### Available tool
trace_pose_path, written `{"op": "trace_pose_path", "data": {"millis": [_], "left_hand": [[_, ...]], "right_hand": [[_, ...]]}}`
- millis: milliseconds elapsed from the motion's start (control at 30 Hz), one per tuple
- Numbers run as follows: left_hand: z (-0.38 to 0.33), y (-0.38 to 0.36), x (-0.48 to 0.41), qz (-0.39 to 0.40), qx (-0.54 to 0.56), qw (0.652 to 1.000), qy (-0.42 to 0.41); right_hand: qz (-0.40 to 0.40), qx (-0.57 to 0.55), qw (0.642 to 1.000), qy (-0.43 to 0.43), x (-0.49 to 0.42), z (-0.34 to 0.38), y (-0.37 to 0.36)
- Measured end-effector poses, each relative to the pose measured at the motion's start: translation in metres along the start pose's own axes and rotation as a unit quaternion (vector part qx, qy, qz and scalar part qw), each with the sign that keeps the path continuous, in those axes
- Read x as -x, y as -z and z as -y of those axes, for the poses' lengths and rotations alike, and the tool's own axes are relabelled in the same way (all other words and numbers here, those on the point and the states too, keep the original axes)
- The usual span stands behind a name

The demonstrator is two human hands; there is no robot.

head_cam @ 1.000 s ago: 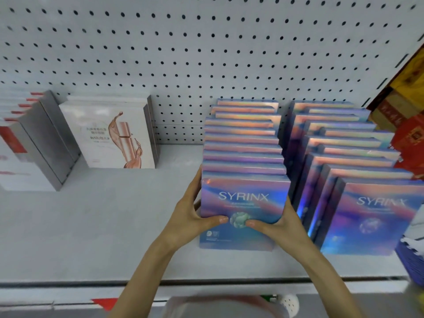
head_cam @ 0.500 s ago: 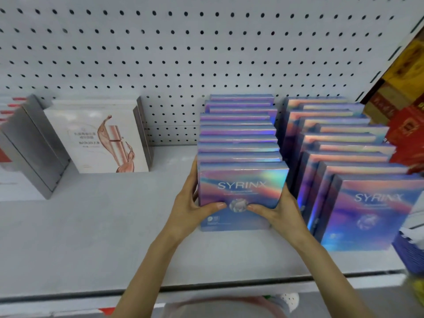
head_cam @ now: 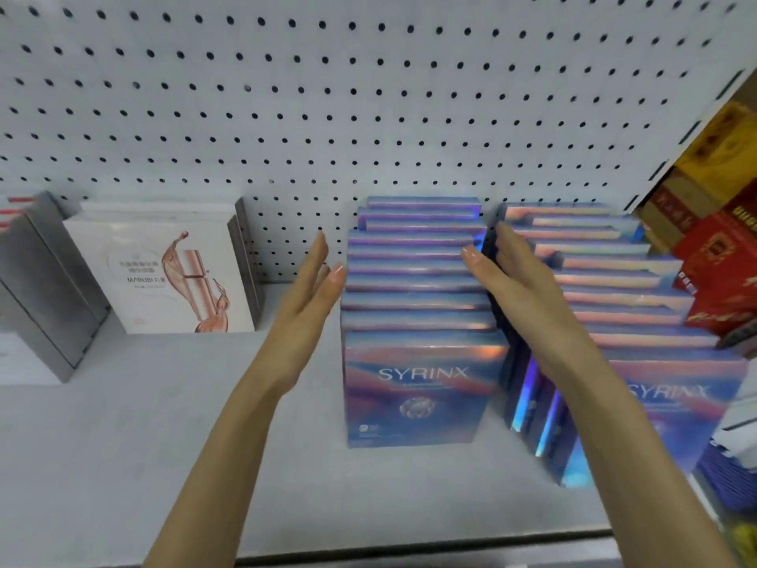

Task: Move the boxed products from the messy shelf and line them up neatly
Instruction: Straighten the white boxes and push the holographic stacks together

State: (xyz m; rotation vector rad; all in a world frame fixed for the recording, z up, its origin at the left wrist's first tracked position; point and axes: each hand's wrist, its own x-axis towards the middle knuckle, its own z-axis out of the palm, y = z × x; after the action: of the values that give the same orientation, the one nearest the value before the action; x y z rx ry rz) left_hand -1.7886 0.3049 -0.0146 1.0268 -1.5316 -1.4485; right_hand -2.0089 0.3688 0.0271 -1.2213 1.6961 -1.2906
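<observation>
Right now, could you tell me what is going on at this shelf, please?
A person is lining up SYRINX boxes on a shelf. The left hand and right hand are both open with straight fingers, one on each side of the left row, which runs back to the pegboard. Neither hand holds a box. The right hand is in the gap next to the right row, whose boxes sit more staggered. A white box stands further left.

Bright, even light (edges warped)
</observation>
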Motion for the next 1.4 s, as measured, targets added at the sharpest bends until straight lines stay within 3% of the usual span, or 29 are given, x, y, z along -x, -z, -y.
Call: {"op": "trace_pose_path", "data": {"millis": [100, 200, 267, 433, 567, 700, 933, 1400], "left_hand": [[0.001, -0.007, -0.033, 0.018, 0.016, 0.999, 0.043], [0.02, -0.005, -0.072, 0.034, -0.055, 0.997, 0.036], [0.031, -0.003, -0.086, 0.011, -0.047, 0.999, 0.024], [0.021, -0.024, -0.105, -0.031, -0.057, 0.994, 0.089], [0.022, -0.021, -0.107, -0.042, -0.03, 0.994, 0.098], [0.024, -0.012, -0.099, -0.007, -0.025, 0.999, 0.041], [0.011, -0.018, -0.064, 0.02, 0.158, 0.985, 0.064], [0.003, 0.013, -0.058, -0.02, 0.168, 0.984, 0.053]], "right_hand": [[0.006, 0.014, 0.998, -0.053, -0.041, 0.0, -0.007], [0.012, 0.005, 0.996, -0.086, -0.061, -0.003, -0.012], [0.019, -0.005, 0.995, -0.096, -0.064, -0.004, -0.014], [0.037, -0.032, 0.994, -0.096, -0.064, -0.004, -0.019], [0.062, -0.045, 0.99, -0.119, -0.066, -0.006, -0.018], [0.057, -0.088, 0.987, -0.121, -0.066, -0.006, -0.019], [0.041, -0.065, 0.991, -0.108, -0.074, -0.011, -0.028], [0.052, -0.011, 0.992, -0.117, -0.088, -0.001, -0.063]]}}
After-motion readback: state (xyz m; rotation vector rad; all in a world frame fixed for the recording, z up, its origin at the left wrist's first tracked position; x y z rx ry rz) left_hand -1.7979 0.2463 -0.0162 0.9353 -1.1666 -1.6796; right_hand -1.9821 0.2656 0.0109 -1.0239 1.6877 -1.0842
